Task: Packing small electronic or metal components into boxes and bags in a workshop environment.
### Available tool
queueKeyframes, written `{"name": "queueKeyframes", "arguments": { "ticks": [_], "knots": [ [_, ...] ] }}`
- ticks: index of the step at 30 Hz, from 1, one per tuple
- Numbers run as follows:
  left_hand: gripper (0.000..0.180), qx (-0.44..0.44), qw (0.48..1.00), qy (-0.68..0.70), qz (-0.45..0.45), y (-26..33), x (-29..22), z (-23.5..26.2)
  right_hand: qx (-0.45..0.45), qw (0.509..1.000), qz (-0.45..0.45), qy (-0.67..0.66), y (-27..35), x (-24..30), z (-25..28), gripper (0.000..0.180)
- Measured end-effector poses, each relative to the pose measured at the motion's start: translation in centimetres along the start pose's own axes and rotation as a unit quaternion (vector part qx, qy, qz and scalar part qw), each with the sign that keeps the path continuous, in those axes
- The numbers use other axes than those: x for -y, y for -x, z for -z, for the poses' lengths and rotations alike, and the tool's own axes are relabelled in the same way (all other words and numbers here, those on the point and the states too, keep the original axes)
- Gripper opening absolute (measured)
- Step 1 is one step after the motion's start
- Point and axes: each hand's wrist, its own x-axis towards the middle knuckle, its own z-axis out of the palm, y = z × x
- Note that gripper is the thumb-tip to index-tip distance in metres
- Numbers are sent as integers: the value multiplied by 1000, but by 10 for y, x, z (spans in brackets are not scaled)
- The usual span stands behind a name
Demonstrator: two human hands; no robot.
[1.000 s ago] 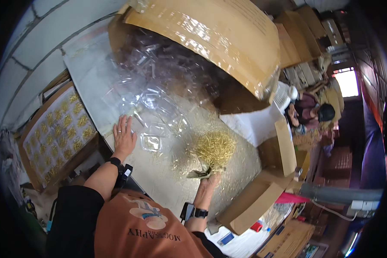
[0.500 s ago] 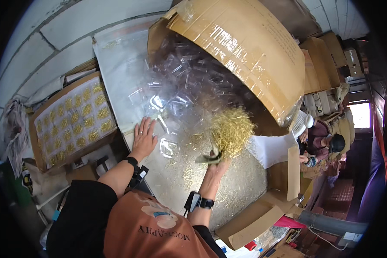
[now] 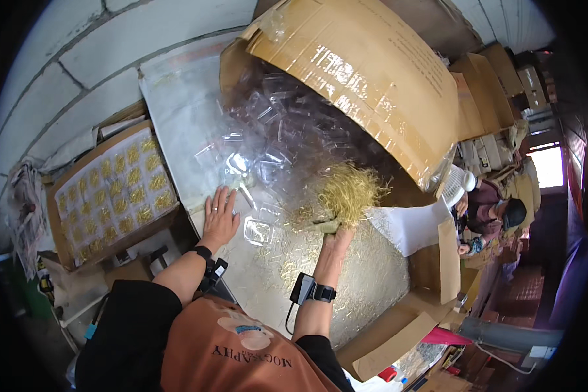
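My left hand [image 3: 221,221] lies flat on the pale tabletop, fingers stretched out, holding nothing. Beside its fingers are clear plastic cases [image 3: 259,231], one of them lying loose on the table. Right of centre, my right hand [image 3: 338,236] is closed at a large bristling clump of thin gold-coloured pins [image 3: 350,193]. A grey-green cloth-like piece [image 3: 324,226] shows at its fingers, which are mostly hidden by the clump. More gold-coloured pins [image 3: 300,264] are strewn over the table around this hand.
A big cardboard box [image 3: 372,78] lies tipped, its mouth towards the table, with many clear cases [image 3: 281,124] spilling out. On the left, a shallow carton [image 3: 60,228] holds rows of gold bundles. An open carton [image 3: 398,340] stands at right. Another person [image 3: 493,212] sits beyond.
My right hand and the gold clump have shifted slightly, the hand now nearer the clump's base; the grey-green piece sits differently. My left hand stays flat. The view has moved a little.
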Motion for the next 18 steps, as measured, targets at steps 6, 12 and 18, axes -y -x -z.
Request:
{"name": "queueKeyframes", "arguments": {
  "ticks": [6,12,18],
  "knots": [
    [63,10,1000,7,9,-6,-1,-3,-61,998,-10,5,-21,0,-20,29],
    [63,2,1000,1,12,-10,-2,-1,-34,999,-17,38,-28,-3,-31,31],
    [64,-2,1000,-5,8,-3,-3,2,43,998,-49,-14,-42,-24,-43,29]
  ]
}}
